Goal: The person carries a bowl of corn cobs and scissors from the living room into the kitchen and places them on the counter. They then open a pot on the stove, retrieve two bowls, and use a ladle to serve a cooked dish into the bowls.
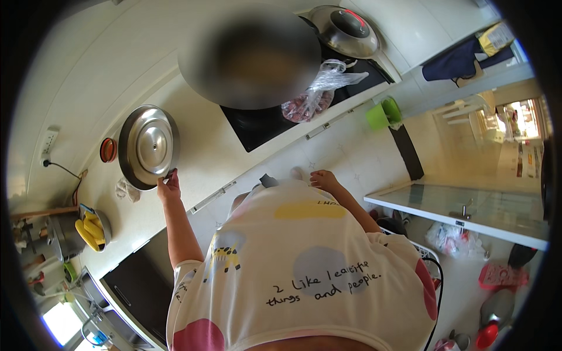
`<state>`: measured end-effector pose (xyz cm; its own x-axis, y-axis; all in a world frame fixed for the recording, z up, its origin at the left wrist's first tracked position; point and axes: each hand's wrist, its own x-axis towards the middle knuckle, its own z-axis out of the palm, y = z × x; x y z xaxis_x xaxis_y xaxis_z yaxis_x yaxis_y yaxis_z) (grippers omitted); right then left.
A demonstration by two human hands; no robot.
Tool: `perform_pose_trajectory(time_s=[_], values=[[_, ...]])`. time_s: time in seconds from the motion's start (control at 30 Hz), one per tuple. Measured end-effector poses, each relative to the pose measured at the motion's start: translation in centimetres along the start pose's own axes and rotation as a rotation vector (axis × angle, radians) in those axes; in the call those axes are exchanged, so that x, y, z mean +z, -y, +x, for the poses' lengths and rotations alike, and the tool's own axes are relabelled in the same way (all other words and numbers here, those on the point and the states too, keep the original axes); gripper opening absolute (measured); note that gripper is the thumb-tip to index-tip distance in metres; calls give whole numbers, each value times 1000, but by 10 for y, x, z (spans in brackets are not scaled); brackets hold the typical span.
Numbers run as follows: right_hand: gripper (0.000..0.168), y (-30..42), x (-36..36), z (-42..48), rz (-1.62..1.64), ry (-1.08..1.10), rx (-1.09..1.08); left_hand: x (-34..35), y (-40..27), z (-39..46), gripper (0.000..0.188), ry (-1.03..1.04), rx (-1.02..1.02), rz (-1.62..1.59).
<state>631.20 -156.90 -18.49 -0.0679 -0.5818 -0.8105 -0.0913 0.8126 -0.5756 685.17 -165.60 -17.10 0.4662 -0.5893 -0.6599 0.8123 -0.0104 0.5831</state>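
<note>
At the left of the head view, a round metal pan point(123, 166) stands on the pale countertop, with a shiny steel lid point(153, 147) lying over or in it. My left hand point(169, 188) grips the pan's near rim, thumb and fingers on the edge. Held in front of my body over the floor, my right hand point(324, 180) has its fingers loosely curled, and nothing shows in it. A clear plastic bag of reddish food point(307, 105) lies on the black cooktop point(252, 131). A blurred round patch hides much of the cooktop.
A domed pan lid point(344, 35) sits at the cooktop's far right. Left of the pan are an orange-rimmed container point(108, 150), a crumpled cloth point(127, 191) and a bowl of yellow produce point(105, 228). A green bin point(384, 113) and a glass door point(456, 210) are at right.
</note>
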Motion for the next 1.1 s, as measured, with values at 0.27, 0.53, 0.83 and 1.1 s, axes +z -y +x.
perform_pose_trajectory(time_s=[0.27, 0.53, 0.83, 1.1], values=[[29, -25, 19, -35, 144, -58, 3, 36, -16, 57, 27, -51, 77, -14], [31, -52, 37, -49, 165, -60, 14, 65, -37, 82, 30, -65, 119, -9], [33, -56, 54, -58, -56, -53, -88, 53, -65, 141, 30, -78, 42, 46], [31, -80, 56, -58, -462, -109, -281, 71, -50, 102, 47, -122, 127, 56]])
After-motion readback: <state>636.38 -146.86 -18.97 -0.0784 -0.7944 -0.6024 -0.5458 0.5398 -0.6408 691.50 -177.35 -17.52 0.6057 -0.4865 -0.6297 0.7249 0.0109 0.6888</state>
